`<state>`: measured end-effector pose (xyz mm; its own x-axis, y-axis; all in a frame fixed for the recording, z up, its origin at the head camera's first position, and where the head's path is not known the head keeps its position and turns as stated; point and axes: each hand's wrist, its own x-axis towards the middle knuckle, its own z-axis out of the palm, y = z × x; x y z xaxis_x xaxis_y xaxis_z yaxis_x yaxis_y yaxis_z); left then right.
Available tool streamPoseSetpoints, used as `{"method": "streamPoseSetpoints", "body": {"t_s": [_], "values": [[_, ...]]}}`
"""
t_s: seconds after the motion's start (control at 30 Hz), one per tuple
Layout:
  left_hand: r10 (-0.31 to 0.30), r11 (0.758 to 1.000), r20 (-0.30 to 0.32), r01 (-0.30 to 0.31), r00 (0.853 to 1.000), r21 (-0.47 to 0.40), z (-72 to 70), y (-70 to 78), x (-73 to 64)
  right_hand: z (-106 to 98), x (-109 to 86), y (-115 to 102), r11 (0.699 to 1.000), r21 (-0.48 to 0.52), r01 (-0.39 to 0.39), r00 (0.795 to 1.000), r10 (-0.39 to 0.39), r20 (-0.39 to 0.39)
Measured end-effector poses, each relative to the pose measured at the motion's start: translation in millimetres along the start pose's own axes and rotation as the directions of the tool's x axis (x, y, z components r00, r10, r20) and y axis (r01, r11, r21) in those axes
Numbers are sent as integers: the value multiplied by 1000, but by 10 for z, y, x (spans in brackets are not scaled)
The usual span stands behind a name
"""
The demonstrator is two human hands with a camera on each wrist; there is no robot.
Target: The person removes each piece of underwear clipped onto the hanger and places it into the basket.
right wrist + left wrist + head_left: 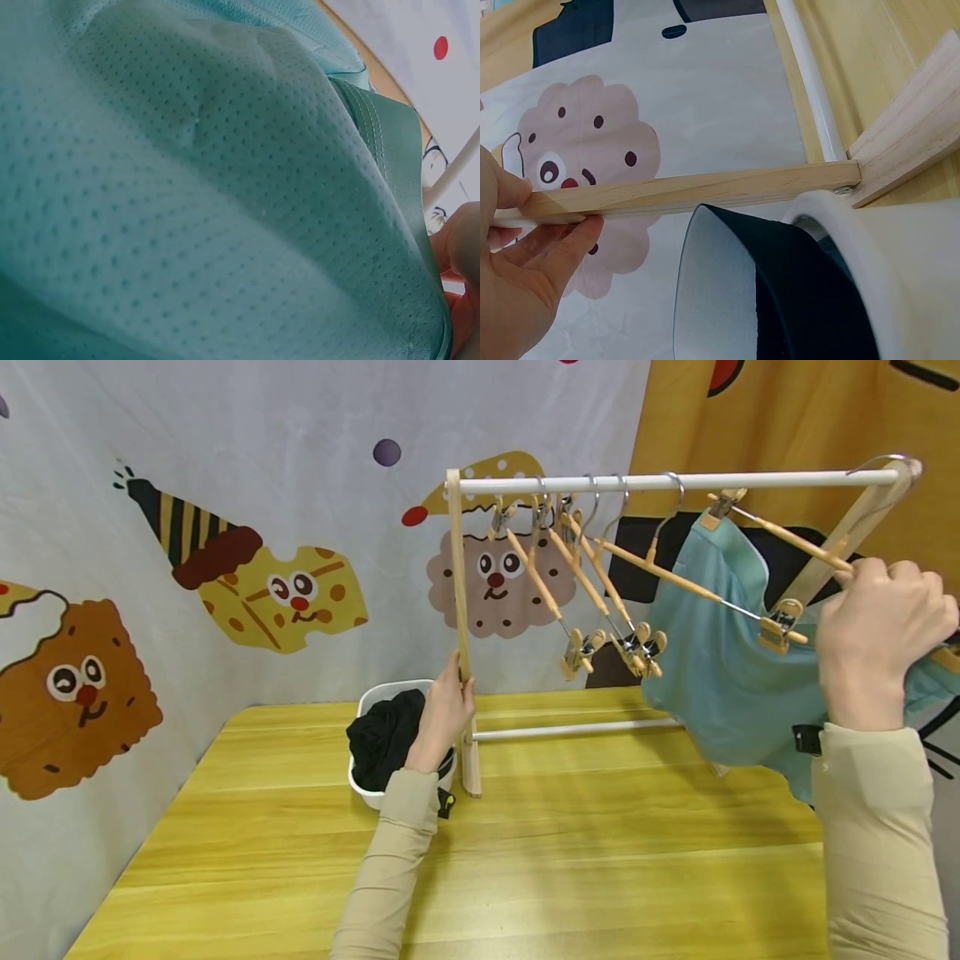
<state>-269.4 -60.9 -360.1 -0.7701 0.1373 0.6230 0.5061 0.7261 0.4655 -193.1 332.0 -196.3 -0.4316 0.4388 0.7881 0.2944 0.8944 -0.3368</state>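
Note:
My left hand (444, 714) grips the left wooden upright (459, 577) of a clothes rack, thumb and fingers on either side of the slat (705, 189) in the left wrist view. With my right hand (881, 631) I hold the bar of a wooden clip hanger (795, 539) at the rack's right end. A teal perforated garment (720, 635) is clipped to this hanger and fills most of the right wrist view. The hanger's hook lies at the right end of the white top rail (765, 482). Several clip hangers (540, 581) without clothes hang from the rail further left.
A white basket (365, 792) holding black cloth (386, 739) stands on the wooden table (300, 868), just left of the rack. The rack's white lower rail (577, 729) runs near the table's back edge. Behind hangs a cartoon-printed curtain (315, 485).

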Motion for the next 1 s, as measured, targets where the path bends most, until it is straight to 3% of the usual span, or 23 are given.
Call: {"method": "streamPoseSetpoints", "body": {"t_s": [0.27,0.5,0.6,0.8,1.0], "values": [[-10,1000,6,10,1000,-9,16,2,2,-26,-219,-37,996,50,76,996,-74,-41],[8,1000,-9,-8,1000,-5,20,1,-1,-49,-372,-73,977,82,198,976,-189,-108],[20,1000,-16,-20,1000,2,16,-2,-2,-55,-426,-99,972,93,216,974,-209,-83],[25,1000,-16,-25,1000,7,13,-5,-8,-59,-531,-123,974,168,152,985,-163,53],[25,1000,-17,-25,1000,-3,10,-1,3,-41,-627,-154,964,226,137,986,-155,62]]}}
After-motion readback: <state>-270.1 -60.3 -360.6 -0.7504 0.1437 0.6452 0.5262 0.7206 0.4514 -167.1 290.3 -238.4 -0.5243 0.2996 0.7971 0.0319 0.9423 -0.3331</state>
